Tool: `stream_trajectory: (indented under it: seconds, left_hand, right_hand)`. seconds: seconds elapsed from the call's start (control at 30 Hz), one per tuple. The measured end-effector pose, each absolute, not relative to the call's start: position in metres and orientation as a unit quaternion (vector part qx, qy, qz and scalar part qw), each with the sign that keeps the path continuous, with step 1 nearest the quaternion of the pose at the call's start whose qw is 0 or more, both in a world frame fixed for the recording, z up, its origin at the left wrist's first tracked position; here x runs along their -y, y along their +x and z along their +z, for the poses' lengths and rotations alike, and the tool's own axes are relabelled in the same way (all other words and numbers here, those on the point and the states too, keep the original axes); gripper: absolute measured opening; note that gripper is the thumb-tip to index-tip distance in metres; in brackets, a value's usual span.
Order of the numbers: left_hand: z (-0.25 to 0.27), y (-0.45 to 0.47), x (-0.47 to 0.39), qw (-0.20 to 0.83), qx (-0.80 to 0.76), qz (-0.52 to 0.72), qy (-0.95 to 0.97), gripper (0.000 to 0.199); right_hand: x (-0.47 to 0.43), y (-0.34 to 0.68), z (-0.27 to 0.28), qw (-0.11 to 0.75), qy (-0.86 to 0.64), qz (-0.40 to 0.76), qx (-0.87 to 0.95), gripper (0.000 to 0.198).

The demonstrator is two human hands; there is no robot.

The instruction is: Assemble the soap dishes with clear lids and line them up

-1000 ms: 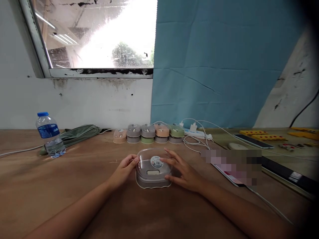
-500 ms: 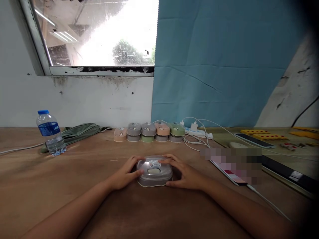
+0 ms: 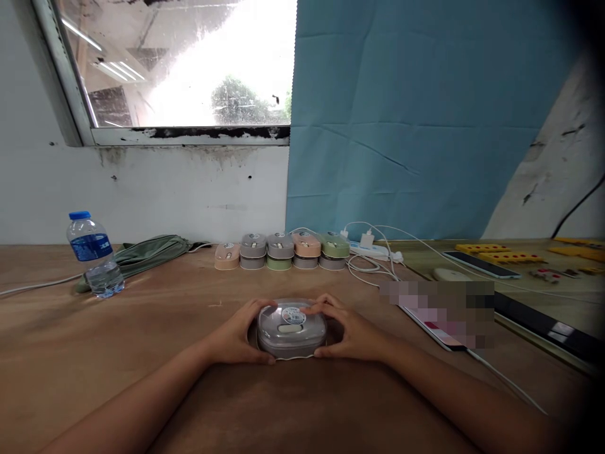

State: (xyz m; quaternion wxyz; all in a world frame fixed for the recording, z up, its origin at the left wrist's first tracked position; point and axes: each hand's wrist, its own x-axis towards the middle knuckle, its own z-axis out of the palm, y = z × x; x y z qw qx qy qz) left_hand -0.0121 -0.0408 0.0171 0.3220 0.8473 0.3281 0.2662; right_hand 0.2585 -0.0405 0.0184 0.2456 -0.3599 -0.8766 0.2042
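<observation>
Clasping grey box w/ L hand + R hand; round lbl illegible.

- A single view is given, taken from the person's head.
- It is faced forward and down over the table.
- The left hand and right hand are framed close, the window farther off.

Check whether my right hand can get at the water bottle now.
Probably not easily: your right hand is on the gray box, and your left hand is between it and the water bottle.
</observation>
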Motion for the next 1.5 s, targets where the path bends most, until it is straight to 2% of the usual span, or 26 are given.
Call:
stream_trajectory:
  seconds: [0.13, 0.27, 0.33, 0.43, 0.53, 0.6, 0.67, 0.9, 1.17, 1.3, 1.43, 1.5]
  left_hand:
    - [0.018, -0.014, 0.040, 0.337, -0.320, 0.256, 0.848, 0.088]
    - [0.022, -0.017, 0.039, 0.320, -0.328, 0.274, 0.846, 0.085]
    - [0.024, -0.023, 0.037, 0.285, -0.335, 0.300, 0.847, 0.081]
    - [0.027, -0.037, 0.027, 0.185, -0.380, 0.402, 0.812, 0.075]
    - [0.030, -0.052, 0.004, 0.040, -0.477, 0.532, 0.699, 0.072]
    - [0.035, -0.059, -0.021, -0.047, -0.550, 0.561, 0.617, 0.075]
    - [0.042, -0.063, -0.050, -0.081, -0.618, 0.537, 0.568, 0.078]
    - [0.049, -0.062, -0.128, -0.002, -0.721, 0.423, 0.550, 0.082]
    - [0.036, -0.053, -0.130, 0.059, -0.740, 0.366, 0.562, 0.092]
    - [0.043, -0.056, -0.123, 0.076, -0.713, 0.360, 0.597, 0.087]
    - [0.043, -0.054, -0.108, 0.072, -0.741, 0.407, 0.529, 0.094]
    - [0.035, -0.047, -0.090, 0.075, -0.743, 0.460, 0.480, 0.082]
  right_hand:
    - [0.044, 0.257, 0.019, 0.229, -0.335, 0.205, 0.891, 0.067]
    - [0.045, 0.256, 0.013, 0.245, -0.342, 0.251, 0.872, 0.098]
    - [0.046, 0.256, 0.010, 0.250, -0.360, 0.278, 0.854, 0.104]
    - [0.047, 0.255, 0.010, 0.235, -0.376, 0.289, 0.849, 0.094]
    - [0.050, 0.255, 0.014, 0.214, -0.369, 0.256, 0.868, 0.071]
    - [0.051, 0.254, 0.017, 0.203, -0.361, 0.223, 0.882, 0.058]
    - [0.052, 0.253, 0.019, 0.194, -0.357, 0.203, 0.891, 0.050]
    - [0.053, 0.255, 0.022, 0.191, -0.346, 0.210, 0.894, 0.053]
    - [0.051, 0.256, 0.021, 0.200, -0.340, 0.216, 0.893, 0.058]
    - [0.051, 0.256, 0.020, 0.201, -0.340, 0.215, 0.893, 0.058]
    - [0.051, 0.256, 0.022, 0.188, -0.345, 0.212, 0.895, 0.057]
    - [0.051, 0.255, 0.023, 0.181, -0.341, 0.202, 0.900, 0.054]
